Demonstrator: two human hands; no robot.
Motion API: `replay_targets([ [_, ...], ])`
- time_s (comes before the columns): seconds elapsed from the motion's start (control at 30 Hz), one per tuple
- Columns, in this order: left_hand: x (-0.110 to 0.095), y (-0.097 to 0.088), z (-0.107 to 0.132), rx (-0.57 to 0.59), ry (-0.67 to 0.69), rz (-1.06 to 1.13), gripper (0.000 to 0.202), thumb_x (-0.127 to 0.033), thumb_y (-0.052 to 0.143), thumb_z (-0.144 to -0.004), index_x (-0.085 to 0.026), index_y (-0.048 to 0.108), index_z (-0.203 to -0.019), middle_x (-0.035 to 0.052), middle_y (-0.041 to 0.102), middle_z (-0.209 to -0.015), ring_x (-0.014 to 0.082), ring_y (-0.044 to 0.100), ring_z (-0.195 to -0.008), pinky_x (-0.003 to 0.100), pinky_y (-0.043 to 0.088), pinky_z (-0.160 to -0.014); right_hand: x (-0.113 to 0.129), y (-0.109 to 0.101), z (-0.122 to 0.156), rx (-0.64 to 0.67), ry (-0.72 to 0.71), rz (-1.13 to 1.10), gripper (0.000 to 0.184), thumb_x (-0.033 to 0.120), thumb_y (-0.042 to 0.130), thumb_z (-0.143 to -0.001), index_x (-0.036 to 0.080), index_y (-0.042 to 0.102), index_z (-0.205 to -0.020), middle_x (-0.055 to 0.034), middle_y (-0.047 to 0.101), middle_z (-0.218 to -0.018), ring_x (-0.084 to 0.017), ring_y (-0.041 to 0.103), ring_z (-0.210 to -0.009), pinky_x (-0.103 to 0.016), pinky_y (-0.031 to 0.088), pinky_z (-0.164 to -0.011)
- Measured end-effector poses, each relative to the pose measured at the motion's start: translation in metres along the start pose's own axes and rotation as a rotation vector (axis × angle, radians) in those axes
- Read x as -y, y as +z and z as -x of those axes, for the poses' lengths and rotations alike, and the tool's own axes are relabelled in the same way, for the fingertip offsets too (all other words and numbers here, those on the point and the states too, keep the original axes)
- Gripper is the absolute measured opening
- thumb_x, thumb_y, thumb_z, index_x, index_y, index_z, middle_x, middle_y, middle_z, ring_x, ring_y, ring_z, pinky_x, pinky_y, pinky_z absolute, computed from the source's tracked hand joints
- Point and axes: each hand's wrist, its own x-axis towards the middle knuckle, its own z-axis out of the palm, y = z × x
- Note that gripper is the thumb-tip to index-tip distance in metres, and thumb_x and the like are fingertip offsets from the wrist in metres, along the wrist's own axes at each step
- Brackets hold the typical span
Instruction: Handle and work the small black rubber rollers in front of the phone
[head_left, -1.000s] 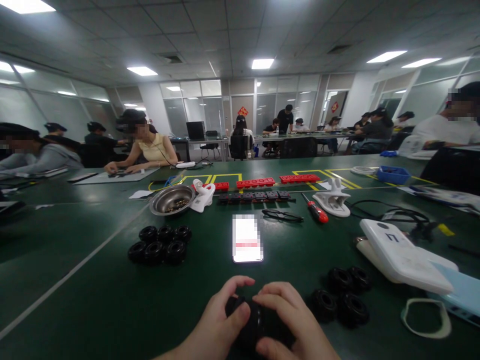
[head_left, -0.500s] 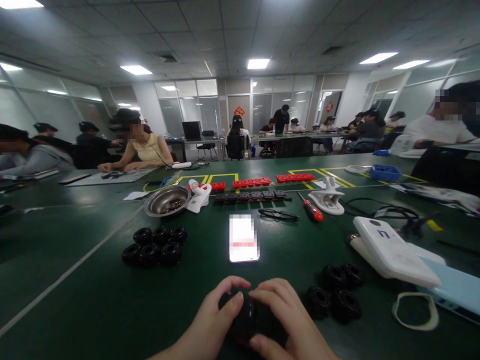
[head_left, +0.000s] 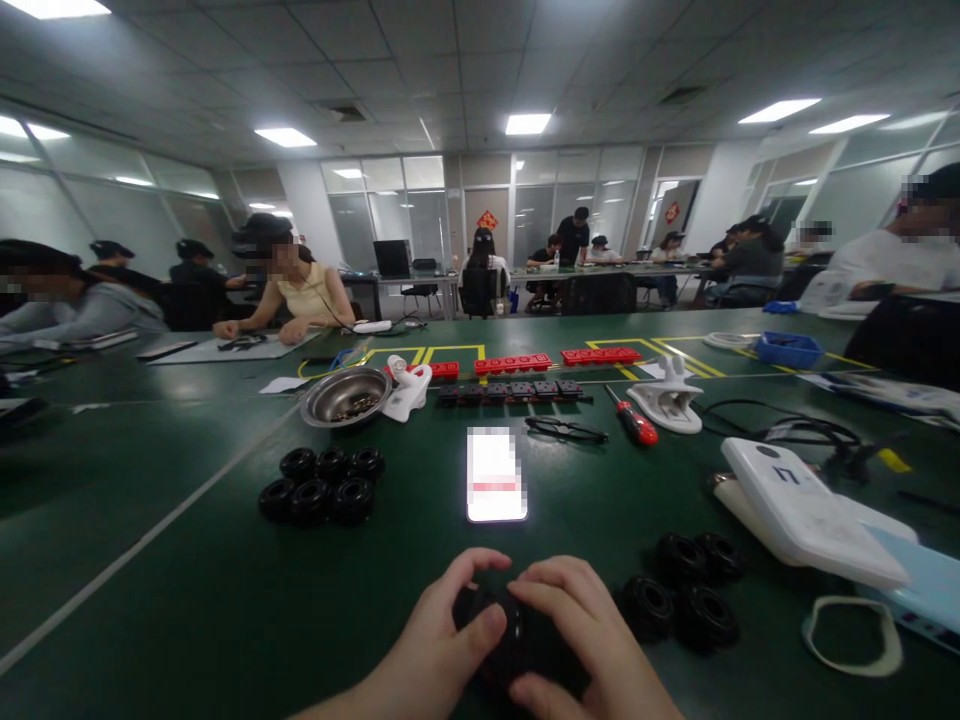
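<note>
Black wheel sits on the near side of the phone. Left hand and right hand have fingers half-curled round it from both sides, presumably to steady it. Six-wheel group left of phone, four-wheel group right, likely kept apart on purpose. Versus half a second earlier: left thumb nearer the wearer; groups unchanged.

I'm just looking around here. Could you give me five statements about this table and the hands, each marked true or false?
1. The left hand and right hand are around a black part. True.
2. The group of black rings at left has four pieces. False: it has six.
3. The screwdriver has a red and black handle. True.
4. The metal bowl stands right of the phone. False: it stands to the left.
5. The phone's screen is dark. False: it is brightly lit.
</note>
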Motion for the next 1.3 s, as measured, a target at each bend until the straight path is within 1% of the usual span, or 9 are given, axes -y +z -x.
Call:
replay_targets([
  [0.13,-0.001,0.001,0.000,-0.017,-0.033,0.034,0.053,-0.056,0.058,-0.065,-0.018,0.049,-0.101,0.0008,0.052,-0.075,0.0141,0.047,-0.065,0.024,0.037,-0.057,-0.001,0.002,0.000,0.025,-0.037,-0.006,0.043,0.030,0.062,-0.071,0.020,0.048,-0.110,-0.0103,0.051,-0.107,-0.024,0.047,-0.100,-0.036,0.043,-0.085],
  [0.37,0.001,0.004,0.003,-0.073,-0.041,0.063,0.055,-0.058,0.056,-0.066,-0.019,0.046,-0.104,0.0000,0.050,-0.074,0.0137,0.048,-0.063,0.024,0.037,-0.056,0.004,-0.001,-0.003,0.081,0.121,-0.092,0.037,0.032,0.059,-0.073,0.015,0.052,-0.105,-0.0114,0.051,-0.104,-0.023,0.048,-0.098,-0.037,0.044,-0.084],
  [0.57,0.003,0.000,-0.002,-0.021,-0.034,0.045,0.052,-0.058,0.053,-0.068,-0.018,0.051,-0.102,0.0033,0.056,-0.078,0.0176,0.052,-0.071,0.028,0.041,-0.063,0.000,0.002,0.001,0.062,0.023,-0.011,0.044,0.018,0.058,-0.070,0.018,0.048,-0.114,-0.0120,0.048,-0.111,-0.024,0.046,-0.104,-0.036,0.043,-0.086],
  [0.73,0.002,0.002,0.000,-0.059,-0.021,0.085,0.051,-0.057,0.055,-0.067,-0.019,0.049,-0.100,0.0016,0.055,-0.076,0.0157,0.052,-0.066,0.027,0.041,-0.059,-0.002,0.004,0.002,0.039,0.095,-0.054,0.058,0.040,0.064,-0.067,0.018,0.044,-0.117,-0.0136,0.046,-0.115,-0.027,0.046,-0.106,-0.039,0.042,-0.087],
  [0.8,0.001,0.004,0.002,-0.082,-0.044,0.092,0.052,-0.058,0.054,-0.068,-0.020,0.047,-0.103,-0.0001,0.052,-0.073,0.0143,0.051,-0.062,0.025,0.040,-0.057,0.000,0.002,0.001,0.021,0.123,-0.073,0.052,0.044,0.060,-0.070,0.017,0.047,-0.112,-0.0129,0.048,-0.112,-0.026,0.047,-0.103,-0.038,0.043,-0.085],
  [0.93,-0.004,0.004,0.002,-0.059,-0.045,-0.014,0.057,-0.058,0.054,-0.067,-0.020,0.046,-0.109,0.0002,0.052,-0.072,0.0137,0.048,-0.062,0.024,0.038,-0.055,0.002,-0.001,0.000,-0.004,0.097,-0.034,0.027,0.035,0.055,-0.077,0.019,0.055,-0.099,-0.0101,0.052,-0.103,-0.023,0.050,-0.097,-0.035,0.045,-0.082],
  [1.1,-0.009,0.005,0.002,-0.008,-0.078,-0.029,0.054,-0.058,0.053,-0.068,-0.019,0.050,-0.105,0.0024,0.052,-0.073,0.0145,0.050,-0.062,0.022,0.039,-0.048,0.003,-0.002,0.001,-0.014,-0.040,0.003,0.032,0.028,0.059,-0.074,0.020,0.054,-0.104,-0.0099,0.054,-0.103,-0.022,0.051,-0.096,-0.033,0.046,-0.081],
  [1.2,-0.007,0.008,0.004,-0.021,-0.113,0.082,0.056,-0.060,0.055,-0.065,-0.020,0.046,-0.103,0.0008,0.049,-0.074,0.0131,0.049,-0.056,0.020,0.039,-0.042,0.004,-0.001,0.001,0.007,0.049,-0.008,0.038,0.034,0.060,-0.073,0.018,0.053,-0.106,-0.0117,0.052,-0.107,-0.024,0.050,-0.099,-0.036,0.045,-0.083],
  [1.3,-0.003,0.008,0.005,-0.085,-0.093,0.102,0.057,-0.058,0.056,-0.065,-0.021,0.042,-0.107,-0.0009,0.048,-0.073,0.0123,0.049,-0.057,0.021,0.040,-0.046,0.005,-0.001,-0.001,0.045,0.153,-0.020,0.031,0.036,0.058,-0.074,0.016,0.057,-0.098,-0.0126,0.051,-0.107,-0.025,0.049,-0.101,-0.038,0.045,-0.083],
])
